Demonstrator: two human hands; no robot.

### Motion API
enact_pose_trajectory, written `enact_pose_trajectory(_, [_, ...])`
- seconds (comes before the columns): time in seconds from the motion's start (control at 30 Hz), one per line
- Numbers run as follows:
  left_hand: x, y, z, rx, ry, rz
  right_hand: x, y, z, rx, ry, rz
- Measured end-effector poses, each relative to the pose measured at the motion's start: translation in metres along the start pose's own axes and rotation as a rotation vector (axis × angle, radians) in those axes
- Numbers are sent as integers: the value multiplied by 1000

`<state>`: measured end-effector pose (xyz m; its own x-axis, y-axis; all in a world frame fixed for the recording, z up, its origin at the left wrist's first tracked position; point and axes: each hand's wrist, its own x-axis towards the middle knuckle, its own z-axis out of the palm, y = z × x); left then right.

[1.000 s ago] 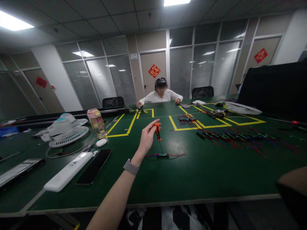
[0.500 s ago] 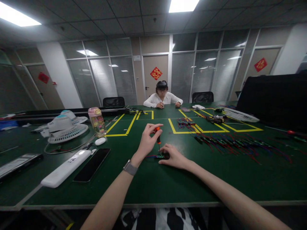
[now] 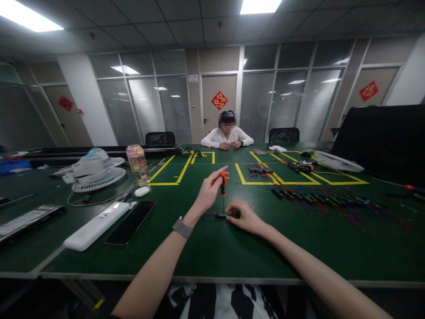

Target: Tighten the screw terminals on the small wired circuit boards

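A screwdriver [image 3: 223, 185] with an orange and black handle stands nearly upright in my left hand [image 3: 207, 192], gripped near the top of the handle with the index finger stretched out above it. Its thin shaft runs down to a small green circuit board [image 3: 222, 215] lying on the table. Red and blue wires come out of the board's left end. At the right end, my right hand [image 3: 245, 217] has its fingers curled, thumb and fingertips closed at the board's edge. The palm side of that hand is hidden.
Many wired circuit boards [image 3: 328, 199] lie to the right, with a smaller bunch [image 3: 259, 170] farther back. On the left are a phone [image 3: 131, 223], a white power strip [image 3: 96, 226], a bottle [image 3: 138, 166] and a fan [image 3: 98, 175]. A person [image 3: 227, 133] sits opposite.
The screwdriver has become more upright, and my left hand shows more of its handle. My right fingers have curled in and shifted slightly right. The person opposite has brought both hands together.
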<state>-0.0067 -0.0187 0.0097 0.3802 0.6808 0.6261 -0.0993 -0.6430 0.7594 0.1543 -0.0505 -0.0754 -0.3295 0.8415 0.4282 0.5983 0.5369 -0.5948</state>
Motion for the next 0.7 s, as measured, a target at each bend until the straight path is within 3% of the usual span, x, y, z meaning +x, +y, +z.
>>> enact_pose_trajectory(0.23, [-2, 0, 4, 171, 137, 67, -1, 4, 0, 16, 9, 22])
enact_pose_trajectory(0.4, [1, -1, 2, -48, 1, -10, -1, 2, 0, 28, 0, 1])
enact_pose_trajectory(0.57, [1, -3, 1, 87, 128, 21, -2, 1, -1, 57, 5, 10])
enact_pose_trajectory(0.7, [1, -3, 2, 14, 53, -4, -3, 1, -2, 81, -8, -3])
